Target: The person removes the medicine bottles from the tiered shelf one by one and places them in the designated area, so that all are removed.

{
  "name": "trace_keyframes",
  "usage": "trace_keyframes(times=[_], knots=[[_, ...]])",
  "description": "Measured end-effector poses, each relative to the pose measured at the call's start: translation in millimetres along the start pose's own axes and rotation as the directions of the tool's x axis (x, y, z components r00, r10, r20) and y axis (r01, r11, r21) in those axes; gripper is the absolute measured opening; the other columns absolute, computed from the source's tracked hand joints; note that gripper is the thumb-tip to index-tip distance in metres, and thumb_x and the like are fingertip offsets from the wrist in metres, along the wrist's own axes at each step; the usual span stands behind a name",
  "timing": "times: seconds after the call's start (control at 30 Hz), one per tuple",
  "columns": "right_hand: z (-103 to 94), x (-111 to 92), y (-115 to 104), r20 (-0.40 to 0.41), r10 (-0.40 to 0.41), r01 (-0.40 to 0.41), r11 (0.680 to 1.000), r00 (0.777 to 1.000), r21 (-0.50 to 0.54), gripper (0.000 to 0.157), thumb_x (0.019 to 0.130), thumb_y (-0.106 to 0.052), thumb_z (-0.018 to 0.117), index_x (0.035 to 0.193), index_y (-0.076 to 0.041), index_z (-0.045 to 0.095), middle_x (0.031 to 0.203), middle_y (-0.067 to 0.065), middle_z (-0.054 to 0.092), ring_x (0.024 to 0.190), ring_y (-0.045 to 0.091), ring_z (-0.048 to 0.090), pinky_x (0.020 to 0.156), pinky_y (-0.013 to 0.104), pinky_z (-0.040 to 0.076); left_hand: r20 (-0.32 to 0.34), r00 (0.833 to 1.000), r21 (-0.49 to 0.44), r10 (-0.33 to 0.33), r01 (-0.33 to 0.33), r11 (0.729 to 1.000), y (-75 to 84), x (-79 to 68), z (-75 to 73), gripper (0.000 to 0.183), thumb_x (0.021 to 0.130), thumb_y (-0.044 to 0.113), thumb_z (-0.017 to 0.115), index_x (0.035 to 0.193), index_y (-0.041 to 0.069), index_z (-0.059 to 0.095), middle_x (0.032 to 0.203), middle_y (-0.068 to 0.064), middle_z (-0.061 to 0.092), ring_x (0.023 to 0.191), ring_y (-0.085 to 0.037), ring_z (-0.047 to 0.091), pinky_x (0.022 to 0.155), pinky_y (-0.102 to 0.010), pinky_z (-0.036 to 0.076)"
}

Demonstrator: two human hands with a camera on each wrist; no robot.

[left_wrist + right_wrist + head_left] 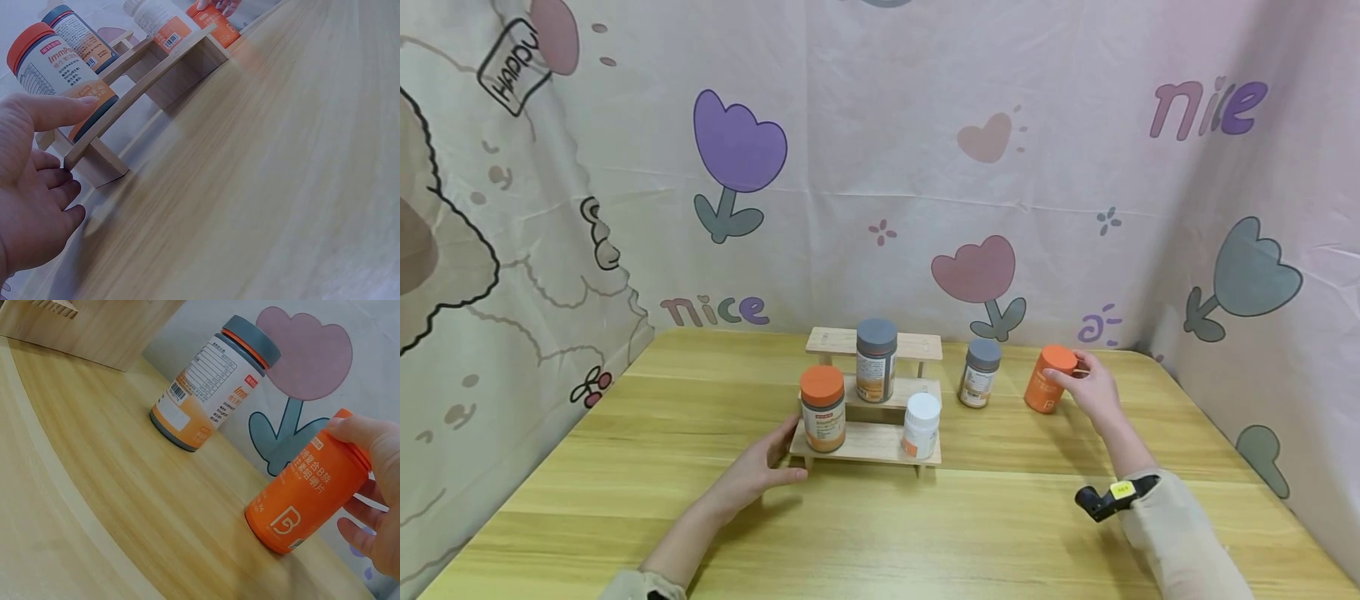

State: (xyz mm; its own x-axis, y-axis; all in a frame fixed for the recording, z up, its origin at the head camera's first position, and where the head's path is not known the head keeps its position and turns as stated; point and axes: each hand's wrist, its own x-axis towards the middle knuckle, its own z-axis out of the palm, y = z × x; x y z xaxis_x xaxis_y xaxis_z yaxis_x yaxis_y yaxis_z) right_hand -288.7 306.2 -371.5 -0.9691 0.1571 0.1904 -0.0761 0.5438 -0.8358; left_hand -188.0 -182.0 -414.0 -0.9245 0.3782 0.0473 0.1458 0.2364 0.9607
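My right hand [1093, 390] holds an orange bottle [307, 487] near its cap, with the thumb on the near side and fingers behind. The bottle's base is at the tabletop, right of the shelf. At the left end of a small three-tier wooden shelf [868, 444] is my left hand [752, 475], thumb straight in front and fingers loosely bent beside the end. On the lowest tier stand an orange-capped supplement bottle [823, 408] at the left and a white bottle [921, 427] at the right. A grey-capped bottle [876, 362] stands on the middle tier.
Between the shelf and the orange bottle, another grey-capped bottle [979, 375] stands upright on the wooden table [1000, 533]. A printed cloth [865, 150] hangs behind the table and along both sides. A black wrist camera [1112, 498] sits on the right wrist.
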Motion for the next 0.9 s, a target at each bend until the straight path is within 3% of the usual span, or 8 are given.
trace_keyframes(times=[0.47, 0.9], knots=[[0.6, -1.8, -1.1, 0.013, 0.005, -0.005, 1.0, 1.0, -0.003, 0.074, 0.088, -0.033, 0.063, 0.14, 0.007, 0.028, 0.134, 0.031, 0.038, 0.12, 0.043, 0.039, 0.101, 0.052, 0.036, -0.003, 1.0, -0.001, -0.009, 0.009, 1.0, 0.5, 0.0, 0.8, 0.087, 0.084, 0.012, 0.067, 0.144, -0.01, 0.008, 0.15, -0.026, 0.007, 0.136, -0.041, 0.01, 0.11, -0.048, 0.008], [-6.0, -6.5, -9.2, -0.029, 0.002, -0.002, 1.0, 1.0, 0.01, 0.071, 0.089, -0.03, 0.062, 0.139, 0.008, 0.03, 0.131, 0.03, 0.042, 0.119, 0.039, 0.043, 0.097, 0.046, 0.04, 0.003, 1.0, -0.005, -0.006, 0.006, 1.0, 0.8, 0.7, -0.1, 0.087, 0.084, 0.012, 0.066, 0.144, -0.01, 0.008, 0.15, -0.026, 0.006, 0.136, -0.042, 0.009, 0.11, -0.048, 0.008]])
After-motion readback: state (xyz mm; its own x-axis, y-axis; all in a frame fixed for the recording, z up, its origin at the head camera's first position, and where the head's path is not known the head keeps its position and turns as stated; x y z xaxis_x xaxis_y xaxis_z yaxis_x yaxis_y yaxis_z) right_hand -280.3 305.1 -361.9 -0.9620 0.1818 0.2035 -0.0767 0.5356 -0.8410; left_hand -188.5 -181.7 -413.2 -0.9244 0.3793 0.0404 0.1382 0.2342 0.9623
